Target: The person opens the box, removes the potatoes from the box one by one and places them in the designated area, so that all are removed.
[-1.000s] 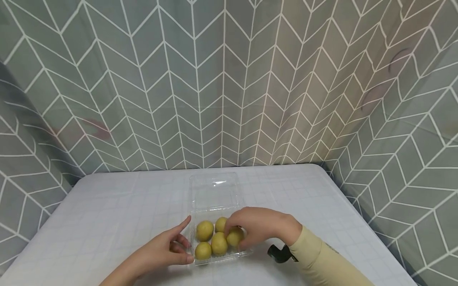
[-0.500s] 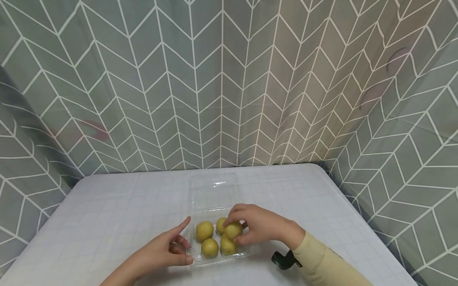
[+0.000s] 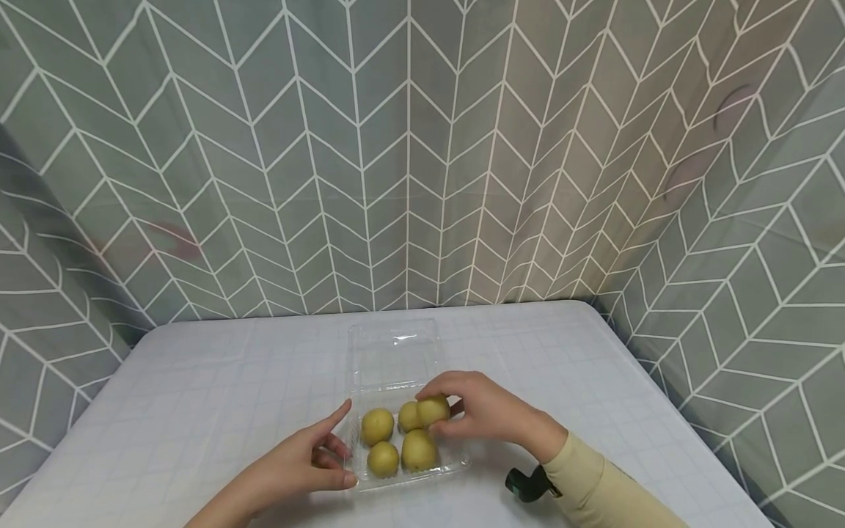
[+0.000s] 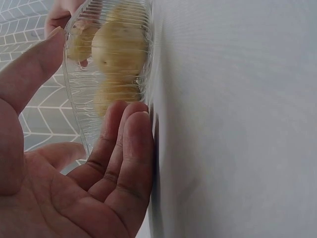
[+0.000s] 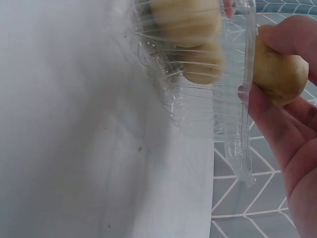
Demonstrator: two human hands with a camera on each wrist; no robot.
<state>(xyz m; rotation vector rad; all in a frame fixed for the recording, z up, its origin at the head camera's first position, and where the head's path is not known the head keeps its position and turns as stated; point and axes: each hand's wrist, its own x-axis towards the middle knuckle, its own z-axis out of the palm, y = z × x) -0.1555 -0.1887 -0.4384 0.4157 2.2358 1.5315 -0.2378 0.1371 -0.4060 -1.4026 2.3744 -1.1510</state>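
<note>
A clear plastic clamshell box (image 3: pixel 455 465) lies unfolded on the table, and several round yellow fruits (image 3: pixel 419 450) sit in its near half. My right hand (image 3: pixel 488 411) pinches one more yellow fruit (image 5: pixel 280 74) between thumb and fingers, raised at rim height by the box's right side in the right wrist view. My left hand (image 3: pixel 300 462) is at the box's left wall, its fairly straight fingers and thumb spread along the ribbed plastic (image 4: pixel 81 94). Seen from the left wrist, the fruits show blurred through that wall.
The transparent lid (image 3: pixel 394 356) lies folded back, away from me. A white cloth covers the table (image 3: pixel 231 381), and a grey patterned curtain (image 3: pixel 383 147) hangs behind and along the sides. A dark device (image 3: pixel 528 484) sits at my right wrist.
My right hand has lifted the right-hand fruit and moved slightly up and away. The near-row fruits have shifted right within the box. My left hand stays in place.
</note>
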